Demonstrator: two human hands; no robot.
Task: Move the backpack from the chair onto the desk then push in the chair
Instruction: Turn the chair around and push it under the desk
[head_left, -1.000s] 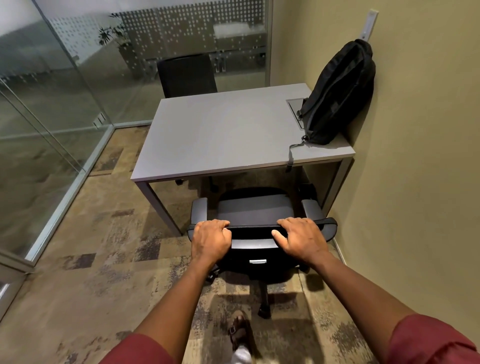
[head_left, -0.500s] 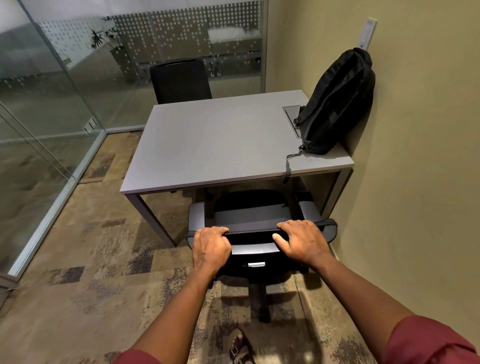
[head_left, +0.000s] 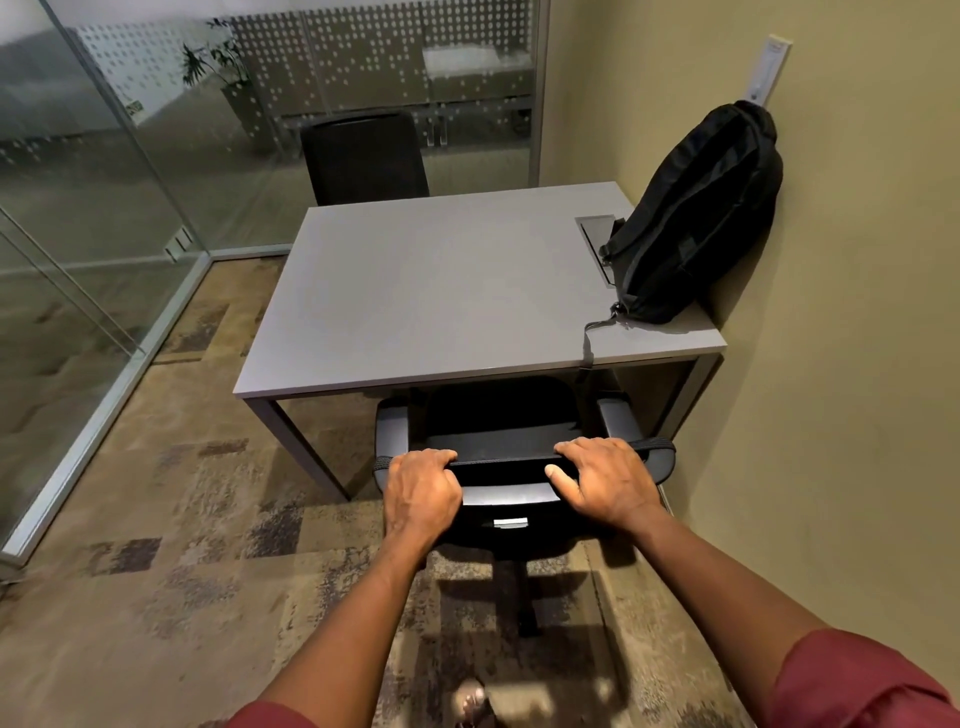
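A: Where's the black fabric backpack (head_left: 696, 218)?

B: On the grey rectangular desk (head_left: 436, 291), propped against the wall (head_left: 857, 312).

A: And the dark office chair (head_left: 498, 415)?

B: Its seat has slid further under the desk than a second ago. The left hand (head_left: 421, 493) and right hand (head_left: 605, 480) both clasp the backrest's top edge, so only the last bit of pushing seems left.

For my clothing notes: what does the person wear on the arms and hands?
Both hands, left hand and right hand, are bare: no gloves, rings or watch visible. The forearms are uncovered; dark red sleeves begin near the elbows.
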